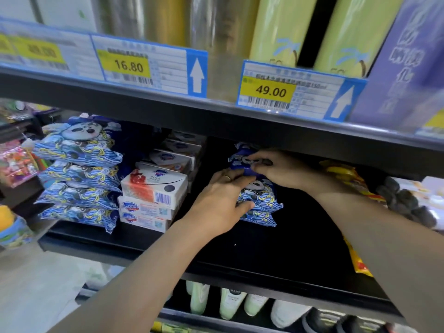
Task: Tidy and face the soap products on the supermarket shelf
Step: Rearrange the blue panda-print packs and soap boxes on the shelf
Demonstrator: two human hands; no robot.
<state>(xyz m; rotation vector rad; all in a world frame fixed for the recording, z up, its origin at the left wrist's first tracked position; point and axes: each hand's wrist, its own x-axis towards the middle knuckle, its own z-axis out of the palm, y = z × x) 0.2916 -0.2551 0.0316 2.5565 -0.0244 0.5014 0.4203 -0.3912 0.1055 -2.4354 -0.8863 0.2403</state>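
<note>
Both hands reach into the black middle shelf (276, 251). My left hand (221, 200) grips the left side of a small pile of blue panda-print soap packs (262, 200). My right hand (278, 169) pinches the top pack (240, 159) of that pile, close under the shelf above. To the left stands a taller stack of the same blue panda packs (77, 174). Between the two lie white boxed soap bars (153, 188), stacked in a few layers and running back into the shelf.
Yellow packets (350, 179) and dark round items (406, 203) lie right of my right arm. The upper shelf edge carries price tags 16.80 (129, 66) and 49.00 (271, 91), with green cylinders (281, 30) above. Pale bottles (230, 304) stand on the shelf below.
</note>
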